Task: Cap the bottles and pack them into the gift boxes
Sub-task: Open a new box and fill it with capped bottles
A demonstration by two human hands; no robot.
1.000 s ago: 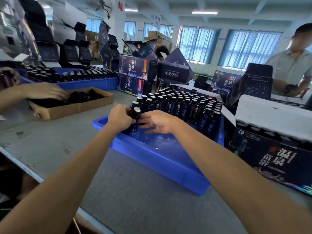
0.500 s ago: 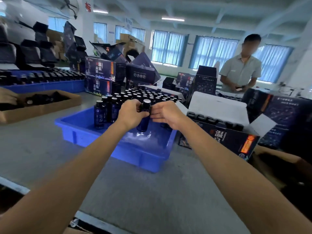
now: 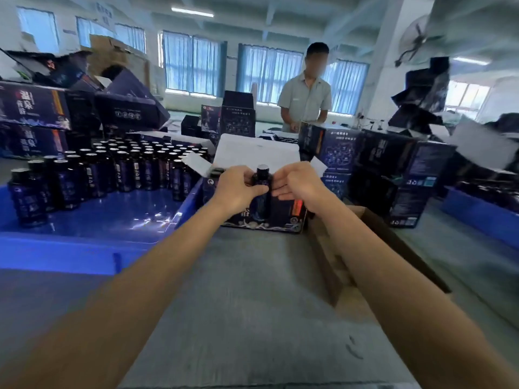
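1. left hand [image 3: 241, 189]: fingers wrapped round the body of one bottle [image 3: 262, 192], thumb across its front. that's a grasp, not released.
2. right hand [image 3: 299, 185]: fingers curled against the other side of the same bottle, up near the neck. i read it as a pinch. can't tell how firm.
3. bottle is upright, long axis vertical, cap [image 3: 263, 167] on top. can't tell if the cap is fully tight.
4. key relation: the open gift box [image 3: 283, 217] sits just behind the bottle with its white flap raised. the bottle is in front of the near wall, its top above the rim. so the drop-in goes away from me and down, axis kept vertical. both hands are equally near. left has the fuller hold, so i'd let it carry.
5. outward: blue tray [image 3: 70, 245] to the left with other bottles [image 3: 126, 167] in rows, cardboard box [image 3: 379, 234] under my right forearm, grey table [image 3: 238, 304], a person [image 3: 306, 91] across it.
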